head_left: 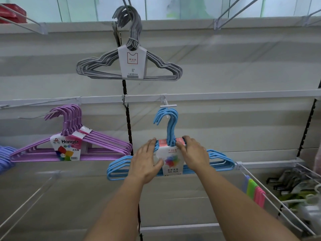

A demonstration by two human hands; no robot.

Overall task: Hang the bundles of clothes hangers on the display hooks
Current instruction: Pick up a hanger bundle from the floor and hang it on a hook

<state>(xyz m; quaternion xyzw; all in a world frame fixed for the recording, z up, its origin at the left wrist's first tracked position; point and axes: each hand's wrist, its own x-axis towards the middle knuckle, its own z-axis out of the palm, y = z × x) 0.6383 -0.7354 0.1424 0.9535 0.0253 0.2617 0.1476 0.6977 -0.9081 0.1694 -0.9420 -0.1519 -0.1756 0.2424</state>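
Shop display wall point(225, 66), pale slatted panels, white rails and wire hooks across it.

Upper centre: grey hanger bundle point(129, 66) on a long hook, white card sleeve at the neck.

Left, lower rail: purple hanger bundle point(69, 146) on a wire hook, card marked "Hanger". Further left, at the edge: part of a violet-blue bundle point(5, 159).

Centre, lower rail: blue hanger bundle point(171, 153), hook ends looped over a short white display hook point(167, 108) with a crossbar tip; white and pink card at the neck, printed "NO 829".

Left hand point(145, 162): flat against left shoulder of blue bundle, fingers curled over the top edge, thumb across the card. Right hand point(193, 153): on right shoulder, fingers wrapped over the top beside the neck. Both gripping the bundle; bare forearms reaching up from the near edge.

Right, near: wire basket point(271, 202) with mixed small goods, blurred; green and pink tags point(255, 192) clipped on its front rail.

Far upper left: red box point(12, 13) on a shelf.
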